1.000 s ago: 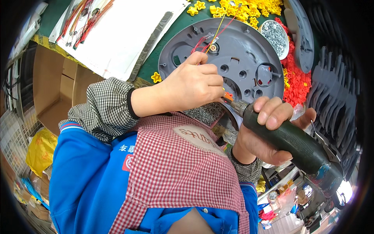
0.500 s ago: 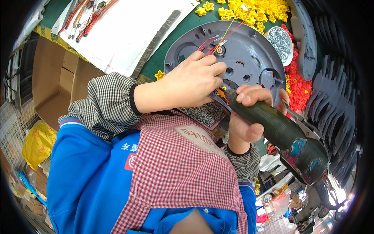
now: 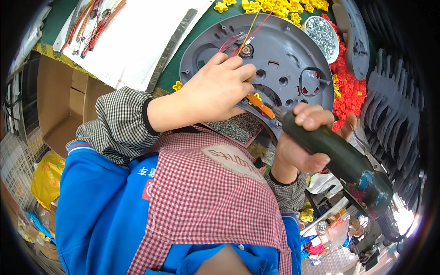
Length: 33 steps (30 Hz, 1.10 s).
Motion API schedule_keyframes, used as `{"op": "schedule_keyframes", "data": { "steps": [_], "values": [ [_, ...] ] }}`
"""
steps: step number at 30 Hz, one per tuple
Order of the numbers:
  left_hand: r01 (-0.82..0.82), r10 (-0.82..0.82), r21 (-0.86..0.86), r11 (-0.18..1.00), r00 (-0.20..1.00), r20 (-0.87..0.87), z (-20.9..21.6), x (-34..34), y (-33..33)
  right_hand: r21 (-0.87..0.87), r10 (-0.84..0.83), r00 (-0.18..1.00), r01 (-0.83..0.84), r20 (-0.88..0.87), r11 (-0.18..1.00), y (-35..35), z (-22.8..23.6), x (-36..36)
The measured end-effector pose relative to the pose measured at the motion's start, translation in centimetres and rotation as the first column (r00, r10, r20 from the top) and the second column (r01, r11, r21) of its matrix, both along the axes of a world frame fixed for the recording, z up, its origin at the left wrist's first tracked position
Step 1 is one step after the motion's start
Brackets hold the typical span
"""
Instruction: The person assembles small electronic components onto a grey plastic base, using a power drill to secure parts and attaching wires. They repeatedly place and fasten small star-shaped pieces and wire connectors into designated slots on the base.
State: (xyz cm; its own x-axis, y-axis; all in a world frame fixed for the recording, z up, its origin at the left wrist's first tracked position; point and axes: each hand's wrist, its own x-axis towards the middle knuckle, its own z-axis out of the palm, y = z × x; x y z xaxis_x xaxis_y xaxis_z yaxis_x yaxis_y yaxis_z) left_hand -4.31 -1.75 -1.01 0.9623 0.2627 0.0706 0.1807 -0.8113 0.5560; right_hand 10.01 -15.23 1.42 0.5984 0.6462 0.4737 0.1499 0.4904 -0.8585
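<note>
Screwdriver point(image 3: 339, 156), a thick dark-green powered cylinder with a metal lever along its side, sits in the right hand point(image 3: 291, 149), whose grip is wrapped firmly round the front of the barrel. Its metal nose points at one end of a narrow, flat orange strip point(image 3: 261, 106); whether the tip touches it, I cannot tell. The left hand point(image 3: 213, 89) bends over the strip's other end with its fingers curled together, though the fingertips are hidden, so I cannot tell what that grip is clamped on. Thin red and yellow wires point(image 3: 250, 30) stretch from just beside its knuckles across the broad, rounded grey plastic shell point(image 3: 270, 36), which lies hollow side up on the dark-green worktop point(image 3: 57, 23), both hands over its near side. The shell should handle as stiff, fairly light for its breadth and a little slippery on its smooth face; the raised rim looks the best place to hold it. The strip seems light and slim, better pinched by its edges near one end, clear of the metal nose. The wires look soft and fragile where they join, so they are best left slack. The screwdriver is probably the heaviest piece, steadiest when held round the barrel near the nose.
</note>
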Motion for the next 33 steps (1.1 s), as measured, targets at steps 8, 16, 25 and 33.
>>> {"op": "schedule_keyframes", "data": {
  "steps": [8,16,25,33],
  "values": [
    [-0.003,0.004,-0.022,1.0,0.999,0.046,-0.3,-0.1,0.0,-0.067,0.077,0.997,-0.078,-0.022,0.995,1.8,-1.4,-1.4],
    [-0.009,0.011,-0.041,0.999,0.999,0.046,-0.5,-0.2,0.0,-0.029,0.09,0.996,-0.09,-0.008,0.996,1.9,-1.6,-1.2],
    [0.004,-0.003,-0.029,1.0,0.999,0.039,-0.1,-0.2,0.1,-0.16,0.114,0.993,-0.117,-0.029,0.98,2.4,-0.8,-1.5],
    [0.004,-0.002,-0.029,1.0,0.999,0.047,-0.2,-0.2,0.0,0.012,0.069,0.995,-0.069,-0.071,0.998,1.6,-0.6,-0.3]
  ]
}}
